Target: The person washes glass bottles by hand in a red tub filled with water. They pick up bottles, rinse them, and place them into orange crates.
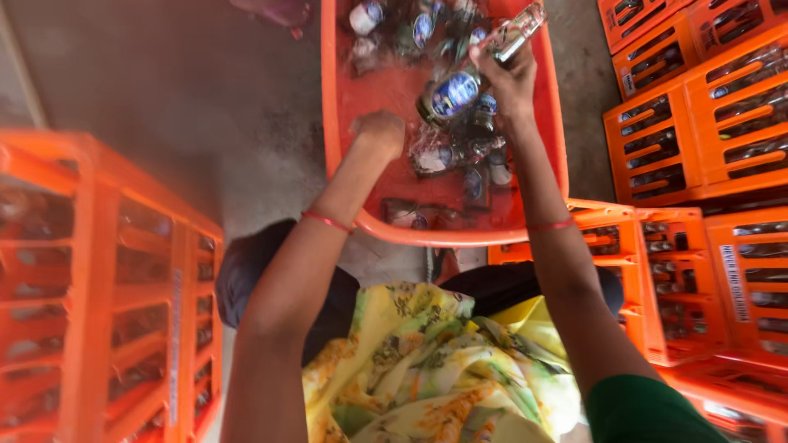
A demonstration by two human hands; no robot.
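Right hand [510,82] grasps a clear glass bottle [515,33] over the orange tub [447,235]. Left hand [379,131] hangs clenched inside it, apparently empty.

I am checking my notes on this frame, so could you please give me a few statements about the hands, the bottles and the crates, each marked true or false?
1. The right hand holds a clear glass bottle lifted above the tub. True.
2. The tub that holds the bottles is blue. False: it is orange-red.
3. The left hand is inside the tub, beside the heap of bottles. True.
4. The stacked crates at the right stand empty. False: bottles show in their compartments.
5. Both wrists are bare. False: each wears a thin red band.
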